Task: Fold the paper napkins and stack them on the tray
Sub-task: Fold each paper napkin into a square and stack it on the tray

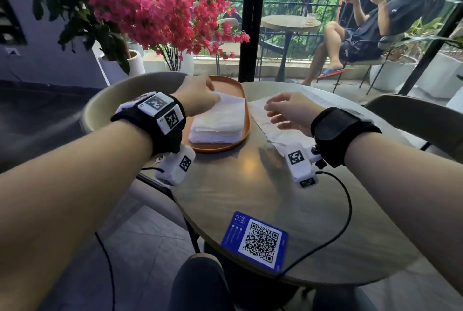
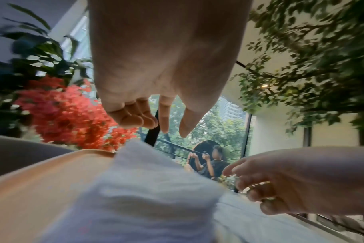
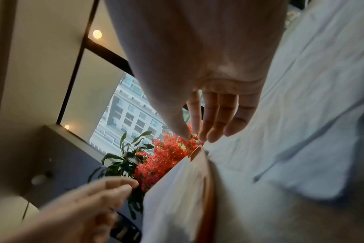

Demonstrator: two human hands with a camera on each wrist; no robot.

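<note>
Head view: stack of folded napkins [image 1: 217, 122] sitting on orange tray [image 1: 246, 120], left side of round worktop [image 1: 250, 185]. Left hand [image 1: 198, 97] over far-left corner of the stack, fingers hidden behind the hand from here, so contact with the top napkin not readable in this view. Right hand [image 1: 288, 112] hovering above unfolded napkins [image 1: 323, 107] spread flat on the worktop just right of the tray; fingers loosely apart, gripping nothing. Blue QR card [image 1: 258, 241] at near edge, untouched. Seated person [image 1: 370, 30] outside on the balcony, irrelevant.

Left wrist view: left hand fingers [image 2: 135, 116] relaxed, slightly curled, apart from thumb, clear of the stack below, nothing held. Stack blurred in foreground, tray rim at left. Right hand at right, fingers loosely curled, empty.

Right wrist view: right hand fingers [image 3: 214, 118] straight and together, just above the flat white sheets, not clamped on anything. Tray edge and stack visible below centre.

Progress estimate: several napkins done and stacked, count not readable, more than 1. At least 1 flat sheet left, probably more layered. Likely between cycles: top napkin just placed, next sheet not yet picked.
</note>
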